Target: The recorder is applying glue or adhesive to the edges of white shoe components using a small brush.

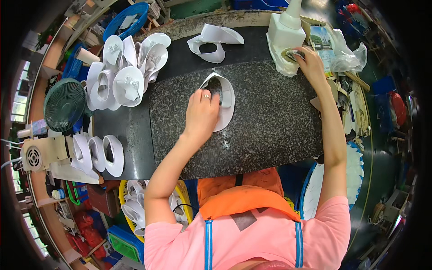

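Observation:
On the dark speckled stone slab (270, 121), a white shoe upper (228, 101) lies under my left hand (201, 112). The fingers of that hand are curled into its opening and grip its inner edge. At the far right, my right hand (311, 65) is closed on what looks like a short brush (294, 54), mostly hidden by the fingers. It is at the round opening of a white, glue-crusted plastic container (284, 38). Another white upper (210, 50) lies apart near the back edge of the worktop.
A pile of white uppers (128, 81) stands at the left, with several more (112, 155) lined up nearer me. Beside them are a green fan (64, 104) and a beige machine (40, 154). A plastic bag (351, 58) lies right of the container. A yellow basket (125, 211) holds uppers below the bench.

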Tool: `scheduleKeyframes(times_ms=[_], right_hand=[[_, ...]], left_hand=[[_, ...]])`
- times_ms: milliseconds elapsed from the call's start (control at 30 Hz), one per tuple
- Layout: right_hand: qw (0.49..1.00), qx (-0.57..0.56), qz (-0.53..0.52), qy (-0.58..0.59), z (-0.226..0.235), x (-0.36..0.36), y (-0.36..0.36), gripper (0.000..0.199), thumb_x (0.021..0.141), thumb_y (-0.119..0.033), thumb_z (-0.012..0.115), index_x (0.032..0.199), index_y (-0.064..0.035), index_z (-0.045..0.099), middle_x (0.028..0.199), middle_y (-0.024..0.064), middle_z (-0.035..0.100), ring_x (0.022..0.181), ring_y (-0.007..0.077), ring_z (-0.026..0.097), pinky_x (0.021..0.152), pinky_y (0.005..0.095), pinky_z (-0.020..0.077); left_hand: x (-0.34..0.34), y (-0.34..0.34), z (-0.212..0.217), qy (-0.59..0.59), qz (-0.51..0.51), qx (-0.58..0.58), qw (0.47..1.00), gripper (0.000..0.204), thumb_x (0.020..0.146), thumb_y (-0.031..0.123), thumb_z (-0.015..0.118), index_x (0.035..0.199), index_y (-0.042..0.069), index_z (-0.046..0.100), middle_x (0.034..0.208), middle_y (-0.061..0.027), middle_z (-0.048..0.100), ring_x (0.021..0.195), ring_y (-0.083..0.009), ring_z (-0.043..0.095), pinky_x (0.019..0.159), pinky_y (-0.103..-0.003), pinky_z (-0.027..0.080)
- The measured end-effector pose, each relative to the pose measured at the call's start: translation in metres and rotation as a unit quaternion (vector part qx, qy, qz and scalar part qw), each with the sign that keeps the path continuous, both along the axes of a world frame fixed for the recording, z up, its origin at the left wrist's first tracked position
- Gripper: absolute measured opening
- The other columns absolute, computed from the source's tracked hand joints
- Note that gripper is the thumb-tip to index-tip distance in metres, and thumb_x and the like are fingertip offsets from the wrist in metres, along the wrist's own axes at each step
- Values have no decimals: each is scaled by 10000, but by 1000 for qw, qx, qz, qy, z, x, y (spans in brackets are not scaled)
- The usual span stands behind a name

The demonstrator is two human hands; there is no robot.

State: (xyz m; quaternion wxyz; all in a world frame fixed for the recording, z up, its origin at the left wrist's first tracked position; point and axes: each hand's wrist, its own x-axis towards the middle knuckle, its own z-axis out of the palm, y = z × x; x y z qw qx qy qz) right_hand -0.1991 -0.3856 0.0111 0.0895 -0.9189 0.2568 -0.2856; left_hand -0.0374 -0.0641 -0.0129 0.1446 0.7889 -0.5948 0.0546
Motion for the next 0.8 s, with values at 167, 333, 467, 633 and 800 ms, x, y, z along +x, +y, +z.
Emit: scheduleKeyframes(times_ms=[167,333,467,633,800], right_hand=[[999,-41,9,-4,-6,-19,15,217,824,-148,587,1027,-76,618,918,112,620,879,321,594,752,392,463],[981,64,-155,-96,8,-22,51,263,846,-176,580,1096,-101,615,854,124,654,691,256,619,652,352,477],[824,532,85,-175,20,-12,115,258,837,-107,575,1057,11,642,818,77,670,550,98,572,491,218,469],[911,222,346,-5,-25,55,201,273,694,3,663,962,-49,657,882,98,620,811,285,616,693,345,511],[953,86,290,-29,-30,76,202,320,633,23,634,948,-29,653,950,94,605,921,284,589,733,372,499]], left_hand=[[-25,35,-18,-18,-31,-34,999,301,654,83,706,927,28,592,1029,-135,522,982,-313,537,771,-390,485],[-33,58,-30,-22,-36,-63,997,418,688,105,715,1071,17,573,1018,-132,546,998,-307,567,779,-365,505],[-34,66,-35,-32,-52,-59,996,343,734,73,635,1058,-14,568,1034,-143,566,998,-320,584,777,-353,519],[-40,73,-37,-35,-54,-29,997,308,752,59,549,1045,-32,569,1048,-153,587,1002,-324,597,784,-346,523],[-41,75,-41,-52,-56,-69,995,286,694,41,576,955,-73,603,972,-164,582,981,-304,586,728,-327,536]])
